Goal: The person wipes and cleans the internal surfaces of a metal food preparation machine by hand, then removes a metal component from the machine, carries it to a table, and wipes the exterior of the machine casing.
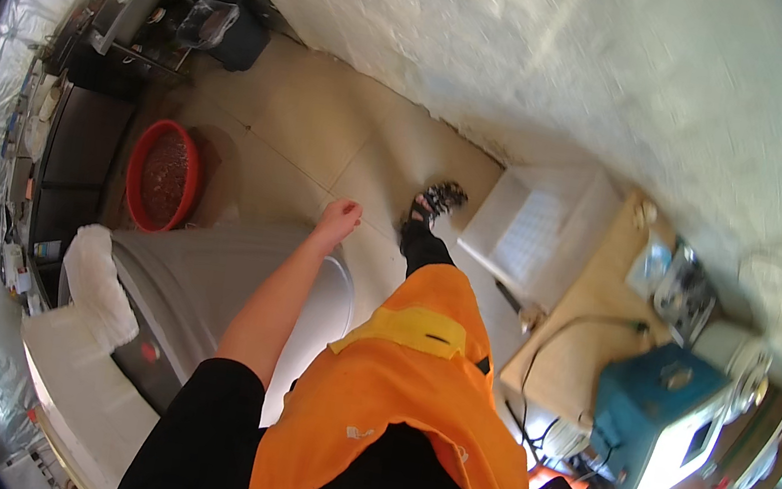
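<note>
My left hand [340, 221] hangs with its fingers curled in, above the tiled floor and just past the end of a large grey appliance [219, 279]; nothing shows in it. My right hand is out of view. I wear an orange apron [414, 392] with a yellow pocket [413, 330]. One foot in a dark sandal [439, 202] is on the floor ahead. To the right of that foot lies a translucent plastic bin [540, 214], its opening facing the foot.
A red tub [164, 176] with brownish contents stands left. Beyond it are a black lined bin [239, 40] and a metal rack [130, 8]. At right, a wooden tabletop [575, 333] bears a cable and a blue machine [659, 406]. A rough pale wall [578, 60] runs along the far side.
</note>
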A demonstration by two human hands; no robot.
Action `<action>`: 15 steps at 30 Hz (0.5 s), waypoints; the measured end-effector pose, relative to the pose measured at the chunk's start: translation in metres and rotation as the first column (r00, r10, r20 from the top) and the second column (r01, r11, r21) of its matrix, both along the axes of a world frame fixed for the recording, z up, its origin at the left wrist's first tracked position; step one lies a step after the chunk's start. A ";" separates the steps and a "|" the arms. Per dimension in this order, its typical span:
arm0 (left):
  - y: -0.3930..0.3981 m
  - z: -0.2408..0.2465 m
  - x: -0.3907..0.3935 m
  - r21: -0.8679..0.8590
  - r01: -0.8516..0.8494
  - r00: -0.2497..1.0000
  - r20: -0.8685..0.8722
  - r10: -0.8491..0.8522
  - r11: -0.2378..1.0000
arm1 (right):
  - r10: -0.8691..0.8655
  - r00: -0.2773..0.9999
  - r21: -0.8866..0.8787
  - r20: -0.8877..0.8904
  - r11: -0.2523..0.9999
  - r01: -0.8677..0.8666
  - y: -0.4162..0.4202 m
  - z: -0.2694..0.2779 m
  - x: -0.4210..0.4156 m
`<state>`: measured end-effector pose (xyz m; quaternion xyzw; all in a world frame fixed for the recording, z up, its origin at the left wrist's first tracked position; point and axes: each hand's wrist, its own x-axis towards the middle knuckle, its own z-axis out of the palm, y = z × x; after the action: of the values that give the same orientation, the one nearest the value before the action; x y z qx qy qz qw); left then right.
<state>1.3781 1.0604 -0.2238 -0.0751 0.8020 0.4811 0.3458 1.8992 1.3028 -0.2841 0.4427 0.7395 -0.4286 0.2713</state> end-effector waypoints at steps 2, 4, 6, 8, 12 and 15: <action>-0.024 -0.012 -0.047 -0.050 -0.048 0.998 -0.048 0.045 0.998 | -0.015 1.000 -0.032 0.006 0.999 0.016 0.014 0.003 -0.057; -0.050 -0.014 -0.069 -0.077 -0.115 0.993 -0.048 0.112 0.990 | -0.058 0.998 -0.062 0.010 0.996 0.059 0.026 0.013 -0.110; -0.072 0.000 -0.094 -0.069 -0.228 0.973 -0.047 0.225 0.971 | -0.142 0.990 -0.108 0.005 0.984 0.142 0.042 0.028 -0.164; -0.104 -0.012 -0.098 -0.096 -0.280 0.960 -0.058 0.275 0.955 | -0.309 0.950 -0.205 0.041 0.928 0.311 0.062 0.048 -0.218; -0.143 -0.025 -0.110 -0.160 -0.319 0.947 -0.019 0.320 0.934 | -0.509 0.850 -0.303 0.136 0.795 0.525 0.105 0.084 -0.331; -0.189 -0.041 -0.111 -0.149 -0.323 0.878 0.321 0.355 0.934 | -0.487 0.873 -0.183 -0.009 0.859 0.477 0.123 0.090 -0.404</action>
<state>1.2673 0.8711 -0.2643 -0.3128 0.7249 0.4765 0.3868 1.4957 1.4262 -0.1936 0.5759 0.5717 -0.5581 0.1729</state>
